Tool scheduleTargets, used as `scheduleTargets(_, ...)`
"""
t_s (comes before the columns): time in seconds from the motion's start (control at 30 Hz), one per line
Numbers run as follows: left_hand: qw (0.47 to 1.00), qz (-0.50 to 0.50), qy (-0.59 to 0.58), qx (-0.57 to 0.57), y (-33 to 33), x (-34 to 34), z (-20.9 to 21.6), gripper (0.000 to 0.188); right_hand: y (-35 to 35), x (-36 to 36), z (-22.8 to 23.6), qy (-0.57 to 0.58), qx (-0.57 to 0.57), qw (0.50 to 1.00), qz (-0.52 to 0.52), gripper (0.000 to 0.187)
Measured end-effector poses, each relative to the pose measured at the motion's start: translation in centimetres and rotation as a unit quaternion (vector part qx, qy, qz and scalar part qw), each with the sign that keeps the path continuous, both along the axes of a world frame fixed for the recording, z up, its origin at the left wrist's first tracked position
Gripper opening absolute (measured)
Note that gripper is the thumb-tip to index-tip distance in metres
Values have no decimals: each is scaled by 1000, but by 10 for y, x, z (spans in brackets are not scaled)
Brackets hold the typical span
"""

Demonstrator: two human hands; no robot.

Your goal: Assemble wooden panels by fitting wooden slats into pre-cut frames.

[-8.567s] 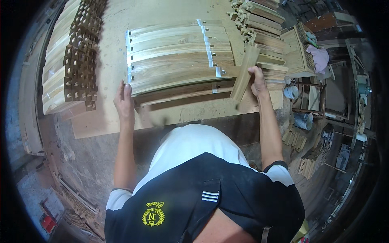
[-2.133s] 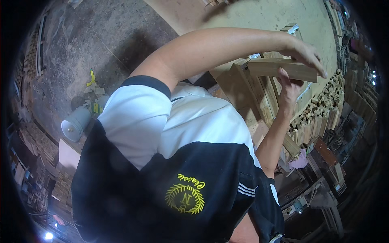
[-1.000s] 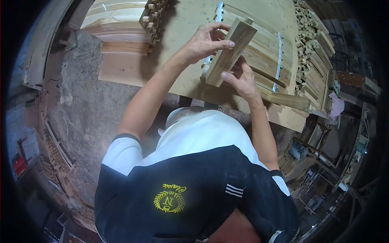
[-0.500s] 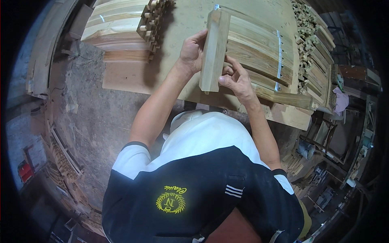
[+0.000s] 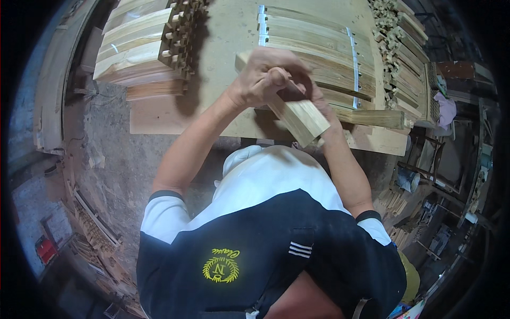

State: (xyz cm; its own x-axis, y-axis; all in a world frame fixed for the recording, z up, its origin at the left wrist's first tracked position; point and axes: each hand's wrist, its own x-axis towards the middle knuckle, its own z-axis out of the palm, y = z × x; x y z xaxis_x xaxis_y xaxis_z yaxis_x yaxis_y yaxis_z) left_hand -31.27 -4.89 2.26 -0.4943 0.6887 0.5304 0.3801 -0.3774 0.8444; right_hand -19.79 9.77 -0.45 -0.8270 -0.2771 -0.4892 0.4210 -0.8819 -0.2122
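Note:
A squared wooden piece (image 5: 302, 121) is tilted above the table's near edge, its lower end toward my body. My left hand (image 5: 261, 75) is closed over its upper part, the fingers slightly blurred. My right hand (image 5: 322, 104) grips the same piece from the right side, and most of its fingers are hidden behind the wood and the left hand. Beyond both hands lies a row of similar wooden pieces (image 5: 319, 41), crossed by white strips (image 5: 353, 58) near both ends.
At the left of the table (image 5: 159, 114) stands a stack of wooden pieces (image 5: 135, 45) with tenoned ends. One squared piece (image 5: 374, 118) lies near the front right. A heap of tenoned pieces (image 5: 401, 64) runs along the right, beside a pink cloth (image 5: 445, 110).
The wooden piece has turned from nearly upright in view to slanting down to the right, and come lower. My left hand has moved over it. The whole view has shifted slightly.

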Motion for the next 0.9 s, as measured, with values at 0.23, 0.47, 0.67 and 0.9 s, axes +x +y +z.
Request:
scheduleTargets(0.23,895,399,-163,114,11,-2,-7,54,3,-10,-18,223,478,849,-29,61)
scheduleTargets(0.47,950,206,-235,-11,18,-25,-45,64,6,-29,-59,334,519,783,-77,65)
scheduleTargets(0.67,965,210,-133,-86,21,3,-19,47,-2,-21,-69,311,605,732,-25,73)
scheduleTargets(0.9,957,266,-117,4,-1,16,-13,35,-22,-16,-61,397,645,653,3,72)
